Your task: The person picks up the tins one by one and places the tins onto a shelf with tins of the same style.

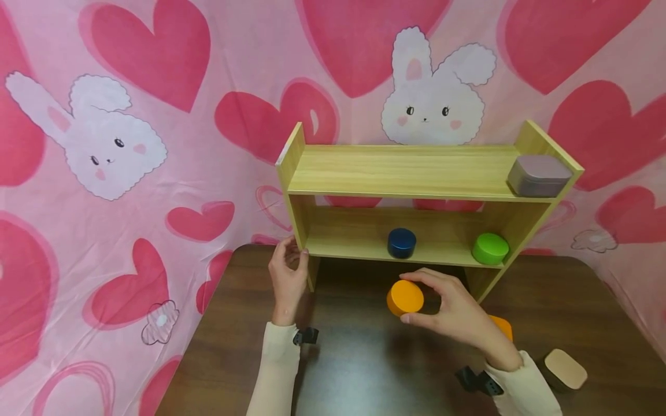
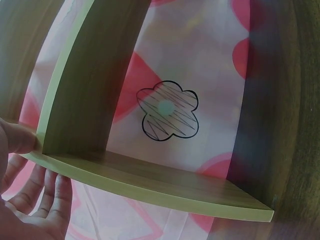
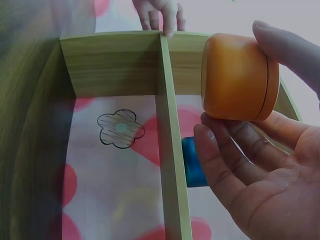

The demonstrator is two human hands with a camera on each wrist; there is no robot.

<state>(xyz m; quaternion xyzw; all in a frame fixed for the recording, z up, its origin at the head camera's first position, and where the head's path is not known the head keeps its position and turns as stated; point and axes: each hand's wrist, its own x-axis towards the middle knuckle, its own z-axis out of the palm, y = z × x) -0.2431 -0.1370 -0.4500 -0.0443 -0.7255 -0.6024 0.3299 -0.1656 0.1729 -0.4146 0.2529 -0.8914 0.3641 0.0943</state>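
A round orange tin (image 1: 405,297) is pinched between the thumb and fingers of my right hand (image 1: 458,312), in front of the shelf's lower opening. My left hand (image 1: 288,271) grips the left side panel of the wooden shelf (image 1: 416,170); in the left wrist view its thumb lies on the front edge and its fingers on the outer face. On the middle board stand a round blue tin (image 1: 402,242), left of centre, and a round green tin (image 1: 490,249) near the right panel. The right wrist view shows the orange tin (image 3: 237,77) up close, held clear of the boards.
A greyish-purple rectangular tin (image 1: 539,175) sits at the right end of the top board. On the dark wooden table (image 1: 354,370), right of the shelf, lie an orange item (image 1: 502,327), partly hidden by my right hand, and a beige-lidded box (image 1: 565,368). Pink heart-patterned cloth hangs behind.
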